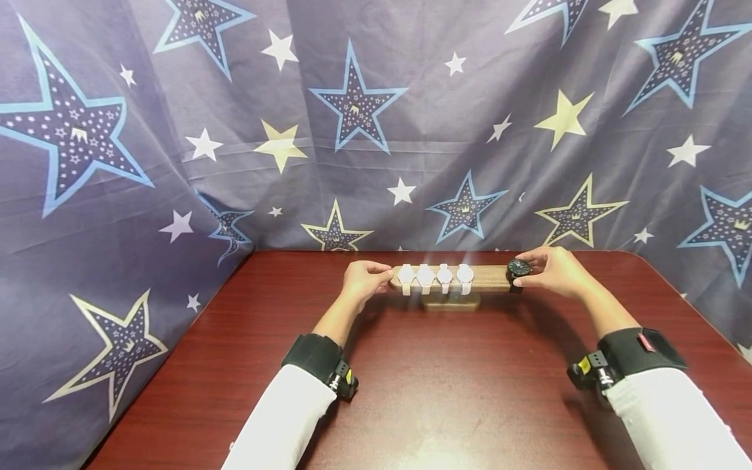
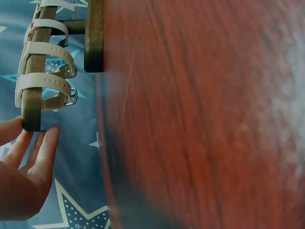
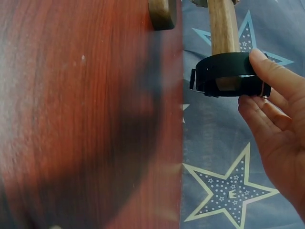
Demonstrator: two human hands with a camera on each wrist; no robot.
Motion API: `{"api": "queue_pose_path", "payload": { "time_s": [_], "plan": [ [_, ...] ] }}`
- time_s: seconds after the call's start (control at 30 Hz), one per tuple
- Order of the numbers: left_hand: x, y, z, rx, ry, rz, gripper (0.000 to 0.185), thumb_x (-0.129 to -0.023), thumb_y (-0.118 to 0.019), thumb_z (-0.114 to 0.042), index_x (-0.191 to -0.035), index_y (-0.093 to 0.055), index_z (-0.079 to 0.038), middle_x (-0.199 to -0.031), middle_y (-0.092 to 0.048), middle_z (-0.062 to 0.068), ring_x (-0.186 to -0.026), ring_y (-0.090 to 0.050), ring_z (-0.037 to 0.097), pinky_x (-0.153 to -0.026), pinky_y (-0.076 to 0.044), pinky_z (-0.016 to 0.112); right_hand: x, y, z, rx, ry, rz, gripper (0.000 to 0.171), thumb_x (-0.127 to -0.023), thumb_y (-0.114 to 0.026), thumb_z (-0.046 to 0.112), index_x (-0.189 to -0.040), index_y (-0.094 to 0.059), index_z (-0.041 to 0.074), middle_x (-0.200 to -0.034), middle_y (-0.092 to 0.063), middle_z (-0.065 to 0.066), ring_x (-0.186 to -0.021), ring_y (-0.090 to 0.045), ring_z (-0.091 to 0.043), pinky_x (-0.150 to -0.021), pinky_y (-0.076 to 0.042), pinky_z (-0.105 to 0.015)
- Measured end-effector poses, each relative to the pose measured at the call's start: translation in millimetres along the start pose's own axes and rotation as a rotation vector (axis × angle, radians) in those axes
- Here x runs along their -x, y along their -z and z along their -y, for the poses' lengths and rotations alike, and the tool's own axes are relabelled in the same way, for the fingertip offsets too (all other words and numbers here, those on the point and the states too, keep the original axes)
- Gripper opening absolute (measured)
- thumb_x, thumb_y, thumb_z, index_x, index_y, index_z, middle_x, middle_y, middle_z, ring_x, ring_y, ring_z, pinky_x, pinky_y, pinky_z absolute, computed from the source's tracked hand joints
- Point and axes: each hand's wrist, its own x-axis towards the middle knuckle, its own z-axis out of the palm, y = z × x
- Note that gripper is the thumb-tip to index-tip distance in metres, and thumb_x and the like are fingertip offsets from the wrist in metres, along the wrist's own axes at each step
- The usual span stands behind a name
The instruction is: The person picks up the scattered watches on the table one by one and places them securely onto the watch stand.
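Head view: wooden stand [image 1: 490, 278] at far middle of red-brown table [image 1: 446, 378], bar's long axis running left-right, parallel to table's far edge, on a short foot. Four white watches [image 1: 435, 277] strapped side by side around left half of bar, faces toward camera. Black watch [image 1: 519, 267] at bar's right end, dial facing up and toward camera. Left hand [image 1: 364, 279] touching bar's left end, fingers bent toward it. Right hand [image 1: 555, 269] pinching black watch between thumb and fingers. Star-print cloth [image 1: 376, 130] hanging behind and at both sides.

Left wrist view: bar seen end-on from below, long axis running up the frame. White watches' straps [image 2: 43, 83] wrapped crosswise around it, buckles on underside. Left hand [image 2: 21, 176] just below bar end, fingers [image 2: 45, 148] straight and relaxed; one fingertip touching bar end, nothing gripped.

Right wrist view: black watch's strap [image 3: 228, 75] looped around bar's end, band crosswise to bar's long axis, buckle toward table. Right hand [image 3: 274, 129] grasping it, thumb on top, fingers beneath.
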Motion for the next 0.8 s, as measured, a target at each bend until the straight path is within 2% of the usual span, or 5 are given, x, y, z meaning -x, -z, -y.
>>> {"api": "queue_pose_path", "payload": {
  "time_s": [0.17,0.4,0.57,0.67,0.8],
  "plan": [
    [1.0,-2.3,-0.5,-0.019,-0.012,-0.004,0.017,-0.085,-0.07,0.002,-0.101,-0.072,0.009,-0.091,-0.071,0.02,-0.068,-0.07,0.02,-0.067,-0.059,0.035,-2,-7,0,-0.022,0.016,0.003,0.05,-0.073,-0.086,0.012,-0.113,-0.066,-0.01,-0.101,-0.07,-0.023,-0.093,-0.069,-0.034,-0.077,-0.055,-0.024],
    [1.7,-2.9,-1.7,-0.012,-0.007,-0.024,0.016,-0.085,-0.071,0.001,-0.1,-0.072,0.008,-0.096,-0.07,0.02,-0.07,-0.071,0.021,-0.072,-0.058,0.04,-6,-14,1,0.045,0.068,-0.038,0.048,-0.07,-0.088,0.015,-0.11,-0.069,-0.004,-0.1,-0.071,-0.018,-0.089,-0.067,-0.026,-0.075,-0.052,-0.027],
    [2.8,-3.3,-0.9,-0.003,-0.019,-0.027,0.017,-0.085,-0.071,0.0,-0.1,-0.072,0.008,-0.101,-0.069,0.022,-0.073,-0.071,0.023,-0.07,-0.059,0.037,-8,-19,1,0.078,0.076,-0.024,0.052,-0.069,-0.089,0.018,-0.112,-0.069,-0.003,-0.104,-0.07,-0.017,-0.084,-0.064,-0.022,-0.073,-0.05,-0.033],
    [3.0,-2.9,0.2,-0.009,-0.023,-0.028,0.017,-0.085,-0.072,0.0,-0.1,-0.073,0.008,-0.102,-0.069,0.022,-0.074,-0.071,0.022,-0.068,-0.059,0.034,-9,-20,2,0.086,0.07,-0.005,0.057,-0.069,-0.089,0.02,-0.115,-0.068,-0.004,-0.107,-0.069,-0.018,-0.089,-0.064,-0.026,-0.078,-0.05,-0.04],
    [2.9,-2.3,0.3,-0.014,-0.025,-0.025,0.017,-0.085,-0.072,0.0,-0.1,-0.073,0.007,-0.102,-0.069,0.021,-0.075,-0.071,0.022,-0.068,-0.059,0.033,-9,-16,5,0.114,0.066,0.011,0.059,-0.069,-0.089,0.018,-0.118,-0.066,-0.005,-0.112,-0.068,-0.021,-0.104,-0.062,-0.035,-0.089,-0.047,-0.049]
  ]
}}
